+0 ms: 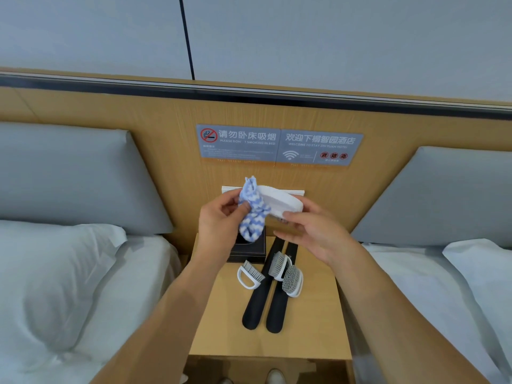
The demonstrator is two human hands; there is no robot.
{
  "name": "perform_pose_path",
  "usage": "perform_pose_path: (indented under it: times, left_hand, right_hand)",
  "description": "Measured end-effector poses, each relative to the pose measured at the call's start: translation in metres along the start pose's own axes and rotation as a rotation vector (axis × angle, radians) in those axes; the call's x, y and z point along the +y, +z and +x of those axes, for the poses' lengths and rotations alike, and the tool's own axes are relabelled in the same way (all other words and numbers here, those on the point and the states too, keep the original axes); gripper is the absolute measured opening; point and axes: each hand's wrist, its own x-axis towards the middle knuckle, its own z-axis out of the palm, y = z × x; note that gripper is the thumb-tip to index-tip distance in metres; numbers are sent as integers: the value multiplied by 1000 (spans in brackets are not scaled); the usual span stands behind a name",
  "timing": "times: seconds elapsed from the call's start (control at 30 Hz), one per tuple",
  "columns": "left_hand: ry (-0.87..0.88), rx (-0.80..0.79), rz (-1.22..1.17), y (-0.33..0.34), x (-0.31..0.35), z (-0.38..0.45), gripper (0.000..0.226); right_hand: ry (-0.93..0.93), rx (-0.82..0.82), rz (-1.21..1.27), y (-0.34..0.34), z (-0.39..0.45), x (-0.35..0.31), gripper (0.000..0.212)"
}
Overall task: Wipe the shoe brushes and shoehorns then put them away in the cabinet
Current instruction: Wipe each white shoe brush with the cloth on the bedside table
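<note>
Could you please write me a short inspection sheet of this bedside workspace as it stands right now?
Surface: wooden nightstand between two beds.
Job's things: white brush held up and wiped with a blue-and-white cloth; three brushes on the nightstand, one beside the two black shoehorns, two lying on them.
Clutter: dark box at the back of the nightstand.
Grips: left hand pinches the cloth; right hand holds the white brush.
Cables: nothing seen.
Surroundings: wooden headboard panel with two grey signs, grey cushions, white bedding.
</note>
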Motion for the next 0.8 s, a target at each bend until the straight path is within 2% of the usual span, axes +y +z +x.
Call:
perform_pose_path:
  times: [0.07,0.17,0.23,0.33,0.37,0.5,0.63,0.7,0.8]
  left_hand:
    - [-12,-14,-12,-4,5,7,25]
    - [-22,-54,-20,-8,9,13,24]
    - [-22,-93,-17,-7,11,13,23]
    - [-37,-135,29,0,11,11,21]
    - [-44,-139,58,2,10,10,19]
    - [-42,-105,252,12,10,9,9]
    - [38,-90,487,25,17,9,9]
    - [101,-132,565,28,20,9,8]
    - [144,-207,603,26,23,6,19]
  right_hand:
    - [0,-93,-18,0,-4,0,40]
    - [49,-168,129,-2,-9,1,33]
    - [88,-114,165,-1,-10,2,30]
    - [92,-23,14,0,-9,8,21]
    - [84,-22,-12,-1,-9,9,20]
    - [65,-97,-107,-6,-14,13,38]
    - [36,-105,-103,-4,-15,17,32]
    - [12,-102,-77,-3,-15,16,28]
    - [0,-86,-46,-2,-16,14,27]
